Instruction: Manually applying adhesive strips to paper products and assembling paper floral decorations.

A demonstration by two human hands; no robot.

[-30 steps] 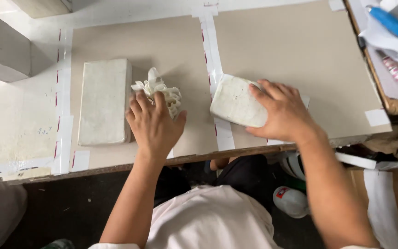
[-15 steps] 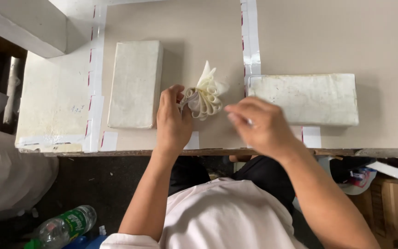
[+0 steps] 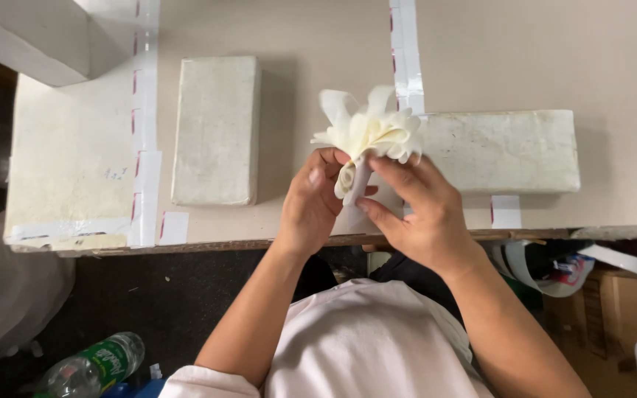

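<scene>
Head view: at the centre of the picture both hands meet on a cream fabric flower (image 3: 369,133), raised just above the near edge of the table (image 3: 318,44). The left hand (image 3: 311,203) is closed on the rolled base of the flower, thumb and fingertips pinching it so the petals fan upward toward 12 o'clock; held that way, the bloom stays open and faces the camera. The right hand (image 3: 422,214) is also closed on the flower, its fingers wrapped on the stem part at about 4 o'clock from the petals, seemingly steadying or pressing the roll so it does not unwind.

Behind the right hand, at 3 o'clock from the flower, a long white block (image 3: 503,151) lies flat on the table, crosswise. At 9 o'clock a second white block (image 3: 215,129) lies lengthwise, well apart from the hands.

The table is a beige board with strips of white tape (image 3: 407,51) marking off panels. Below its edge, the floor is dark; a clear plastic bottle (image 3: 90,368) with a green label lies at 7 o'clock, and bags and clutter sit at 4 o'clock.
</scene>
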